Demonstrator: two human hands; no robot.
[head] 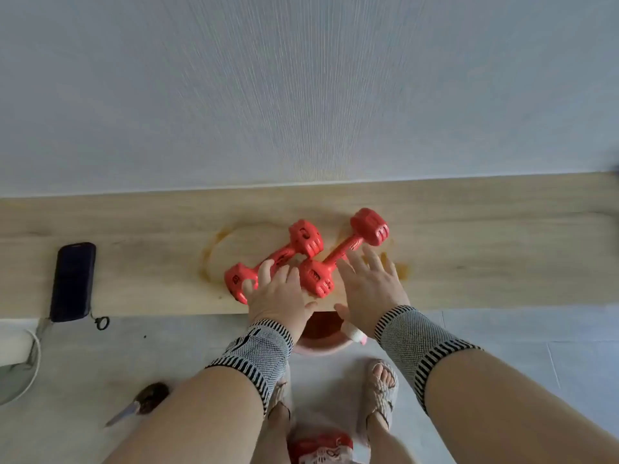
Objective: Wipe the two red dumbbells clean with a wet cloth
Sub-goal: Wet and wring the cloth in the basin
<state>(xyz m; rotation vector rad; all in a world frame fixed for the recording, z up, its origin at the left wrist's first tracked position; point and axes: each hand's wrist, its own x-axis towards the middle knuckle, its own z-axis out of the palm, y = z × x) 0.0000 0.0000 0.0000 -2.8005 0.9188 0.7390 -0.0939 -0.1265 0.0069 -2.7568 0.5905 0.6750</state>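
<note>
The 2 red dumbbells (303, 259) lie side by side on the wooden bench (485, 249), amid brownish stains. Both hands reach in, fingers spread, gripping nothing: left hand (276, 293) over the nearer dumbbell, right hand (370, 289) beside the other. Wiping looks unstarted; next comes fetching a cloth, possibly from the basin (321, 333) on the grey floor (100, 356) below

Two red dumbbells (273, 261) (345, 254) are lying on one wooden shelf (485, 242). Two hands are reaching over it, the left hand (278, 293) and the right hand (371, 289), and each wrist is wearing one knitted band (254, 353) (415, 343), so two bands. One dark phone (73, 281) is lying on the shelf. One red basin (321, 333) is standing on the floor below. Two feet in sandals (380, 386) (279, 396) are showing. One spoon-like thing (144, 401) is lying on the floor.
</note>
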